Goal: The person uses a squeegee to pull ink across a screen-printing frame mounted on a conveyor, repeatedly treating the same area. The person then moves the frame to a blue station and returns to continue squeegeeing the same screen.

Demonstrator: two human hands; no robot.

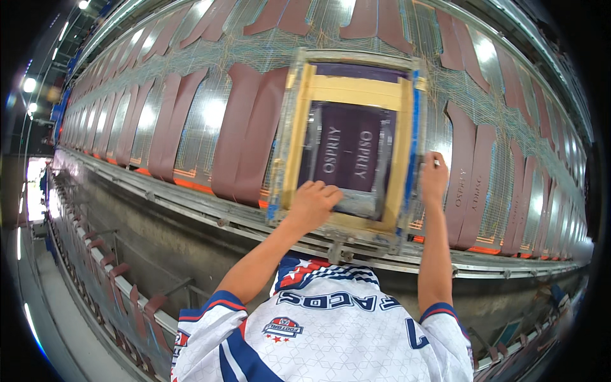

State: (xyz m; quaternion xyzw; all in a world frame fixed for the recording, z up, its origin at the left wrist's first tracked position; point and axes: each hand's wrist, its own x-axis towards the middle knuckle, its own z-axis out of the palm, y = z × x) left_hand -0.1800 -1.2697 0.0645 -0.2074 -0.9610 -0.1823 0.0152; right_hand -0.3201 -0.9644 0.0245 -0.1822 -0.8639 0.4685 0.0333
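A screen-printing frame [406,210] lies on the long table in front of me, its mesh bordered with pale yellow tape [356,91]. Light lettering shows in the dark purple middle of the screen [348,149]. My left hand [315,205] is over the frame's near left part, fingers curled down; what they close on is hidden. Beside its fingertips is a greyish, shiny strip [358,202] across the screen's near end. Close against the frame's right side, my right hand [435,178] is closed, and I cannot make out what is in it.
Maroon cut pieces [251,137] lie in two rows along the table. A piece to the right [471,184] bears light lettering. A metal rail [191,198] runs along the near edge, with a bracket [339,247] by the frame. More maroon strips [114,274] hang at lower left.
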